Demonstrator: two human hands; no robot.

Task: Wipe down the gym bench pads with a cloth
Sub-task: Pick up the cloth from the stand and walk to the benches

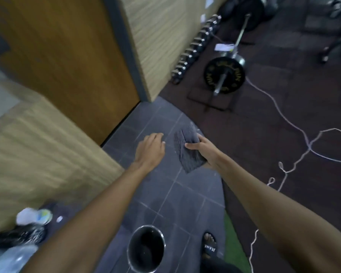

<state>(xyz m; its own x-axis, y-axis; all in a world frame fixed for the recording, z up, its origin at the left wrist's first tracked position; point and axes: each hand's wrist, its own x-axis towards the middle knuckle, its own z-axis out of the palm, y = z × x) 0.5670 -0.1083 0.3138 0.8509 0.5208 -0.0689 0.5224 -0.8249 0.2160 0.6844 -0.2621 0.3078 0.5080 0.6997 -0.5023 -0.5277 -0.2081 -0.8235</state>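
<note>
My right hand (206, 149) holds a dark grey waffle-textured cloth (187, 152) out in front of me, thumb across its front, with the cloth hanging down over the tiled floor. My left hand (152, 147) hovers just left of the cloth with relaxed fingers, holding nothing and not touching it. No gym bench pad shows in this view.
A metal bucket (146, 248) stands on the grey tiles by my sandalled foot (210, 246). A wooden door (67, 56) and panelled wall are to the left. A barbell with plates (224, 74), a dumbbell row (195, 50) and a loose white cord (295, 129) lie on the dark mat.
</note>
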